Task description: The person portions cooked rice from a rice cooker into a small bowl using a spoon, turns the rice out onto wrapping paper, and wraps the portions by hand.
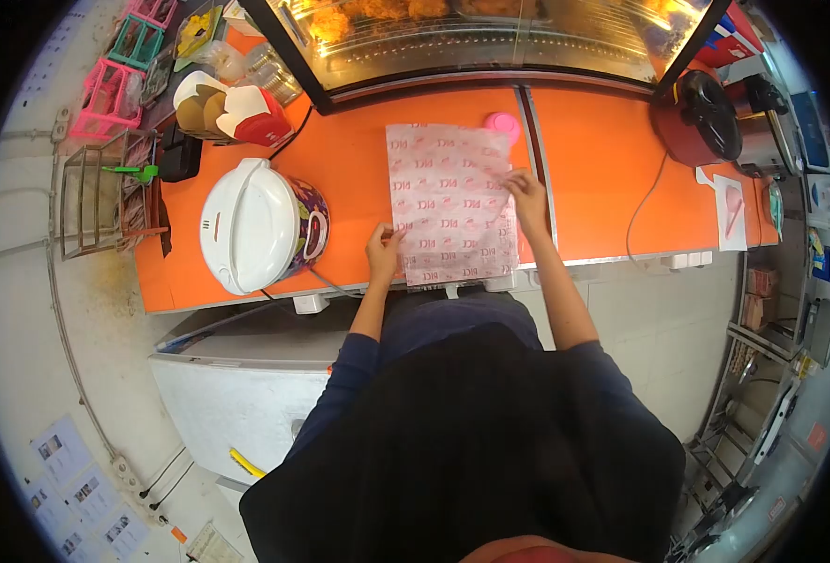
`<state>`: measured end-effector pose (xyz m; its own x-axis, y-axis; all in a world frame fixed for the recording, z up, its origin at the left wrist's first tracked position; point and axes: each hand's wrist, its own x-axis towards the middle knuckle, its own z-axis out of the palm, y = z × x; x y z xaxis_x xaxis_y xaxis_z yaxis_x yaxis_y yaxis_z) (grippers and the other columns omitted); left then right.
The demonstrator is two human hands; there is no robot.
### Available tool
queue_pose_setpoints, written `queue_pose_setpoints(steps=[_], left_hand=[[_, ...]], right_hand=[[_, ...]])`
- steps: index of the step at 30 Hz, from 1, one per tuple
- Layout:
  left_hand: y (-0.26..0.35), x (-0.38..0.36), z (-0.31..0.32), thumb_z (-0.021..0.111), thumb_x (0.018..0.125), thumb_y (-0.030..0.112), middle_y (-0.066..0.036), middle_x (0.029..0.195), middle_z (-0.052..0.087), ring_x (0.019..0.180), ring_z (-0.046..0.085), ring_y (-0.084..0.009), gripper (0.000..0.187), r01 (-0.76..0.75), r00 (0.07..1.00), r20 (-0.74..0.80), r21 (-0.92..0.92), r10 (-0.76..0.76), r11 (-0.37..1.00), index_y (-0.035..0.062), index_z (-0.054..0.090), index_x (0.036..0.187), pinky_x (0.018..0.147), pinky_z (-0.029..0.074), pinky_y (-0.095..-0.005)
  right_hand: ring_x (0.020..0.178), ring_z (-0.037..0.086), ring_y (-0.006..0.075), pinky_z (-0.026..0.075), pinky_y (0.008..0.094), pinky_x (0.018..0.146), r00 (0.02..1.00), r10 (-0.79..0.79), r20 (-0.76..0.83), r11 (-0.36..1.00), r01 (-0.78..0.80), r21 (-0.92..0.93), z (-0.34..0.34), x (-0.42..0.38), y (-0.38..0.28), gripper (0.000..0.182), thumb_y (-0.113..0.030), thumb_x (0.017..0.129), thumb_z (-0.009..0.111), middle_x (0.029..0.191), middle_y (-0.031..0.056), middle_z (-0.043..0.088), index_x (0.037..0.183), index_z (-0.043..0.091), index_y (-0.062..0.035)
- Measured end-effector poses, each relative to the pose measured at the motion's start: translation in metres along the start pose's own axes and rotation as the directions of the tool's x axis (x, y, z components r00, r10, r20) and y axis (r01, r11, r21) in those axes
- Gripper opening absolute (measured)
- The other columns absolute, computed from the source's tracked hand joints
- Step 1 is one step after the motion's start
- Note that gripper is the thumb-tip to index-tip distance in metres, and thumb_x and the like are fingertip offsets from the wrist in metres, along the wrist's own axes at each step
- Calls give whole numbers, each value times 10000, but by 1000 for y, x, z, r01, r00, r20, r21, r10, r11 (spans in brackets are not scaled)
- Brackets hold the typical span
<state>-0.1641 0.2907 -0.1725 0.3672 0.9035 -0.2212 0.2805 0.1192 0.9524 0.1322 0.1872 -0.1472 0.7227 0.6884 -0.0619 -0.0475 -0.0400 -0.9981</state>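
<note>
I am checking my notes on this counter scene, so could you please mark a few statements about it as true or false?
1. Both hands touch the printed paper sheet. True: the left hand is at its left edge, the right hand at its right edge.
2. The rice cooker stands right of the sheet. False: it stands to the left.
3. The rice cooker's lid is open. False: it is closed.
4. The sheet lies on the orange counter. True.
5. A pink round object sits at the sheet's far right corner. True.
</note>
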Motion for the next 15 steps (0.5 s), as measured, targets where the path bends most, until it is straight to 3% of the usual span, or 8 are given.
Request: queue_pose_setpoints(steps=[4, 5, 7, 8, 9, 11, 13, 15], left_hand=[[12, 27, 10, 696, 825, 90, 3, 773, 592, 773, 534, -91, 111, -97, 991, -100, -77, 89, 992, 29, 609, 857, 702, 420, -240], [18, 36, 13, 695, 814, 70, -4, 797, 590, 773, 541, -102, 99, -114, 989, -120, -194, 92, 974, 30, 612, 850, 719, 430, -245], [12, 64, 23, 693, 803, 51, -11, 822, 588, 772, 547, -112, 90, -134, 987, -129, -311, 98, 941, 32, 616, 844, 737, 440, -250], [2, 82, 25, 684, 785, 9, -24, 865, 590, 782, 554, -119, 96, -167, 981, -172, -553, 84, 817, 33, 622, 854, 763, 452, -254], [9, 84, 18, 666, 777, -21, -32, 899, 588, 806, 564, -127, 119, -301, 952, -157, -319, 263, 899, 35, 628, 875, 788, 460, -260], [29, 86, 5, 631, 761, -81, -50, 967, 584, 852, 585, -144, 196, -571, 796, -110, 187, 595, 799, 37, 640, 916, 840, 476, -272], [27, 92, 0, 607, 769, -91, -53, 998, 601, 915, 597, -157, 235, -216, 957, 81, -450, 280, 867, 36, 649, 962, 863, 475, -281], [21, 92, -6, 569, 841, -39, -70, 1061, 611, 961, 604, -179, 188, -255, 936, 133, -380, 326, 889, 39, 658, 987, 866, 479, -295]], right_hand=[[930, 636, 164, 487, 312, 841, 990, -94, 108, 993, 86, 81, -23, -29, -50, 95, 97, 801, 601, 998, 93, 647, 792, 617, 4], [930, 636, 164, 487, 312, 841, 989, -102, 103, 992, 94, 83, -29, -38, -55, 95, 97, 801, 601, 998, 93, 647, 792, 617, 4], [1044, 610, 191, 466, 358, 899, 938, -118, 327, 987, 75, 139, -39, -54, -66, 109, 92, 810, 600, 1023, 114, 653, 747, 627, 8], [1063, 577, 205, 423, 362, 933, 901, -227, 370, 970, 243, 3, -43, -57, -72, 136, 78, 785, 616, 981, 84, 694, 700, 650, -23], [1063, 577, 205, 423, 362, 933, 903, -231, 364, 969, 247, 1, -47, -57, -76, 136, 78, 785, 616, 981, 84, 694, 700, 650, -23], [1055, 534, 193, 399, 343, 908, 764, -344, 547, 837, 513, -191, -52, -57, -79, 137, 46, 756, 639, 880, 13, 724, 692, 676, -69], [1005, 513, 199, 371, 317, 887, 757, -344, 555, 817, 533, -220, -51, -60, -73, 127, 22, 719, 649, 826, -44, 728, 710, 691, -97], [962, 520, 182, 409, 296, 826, 745, -352, 566, 789, 561, -249, -49, -61, -55, 144, 39, 672, 657, 842, -34, 727, 729, 701, -86]])
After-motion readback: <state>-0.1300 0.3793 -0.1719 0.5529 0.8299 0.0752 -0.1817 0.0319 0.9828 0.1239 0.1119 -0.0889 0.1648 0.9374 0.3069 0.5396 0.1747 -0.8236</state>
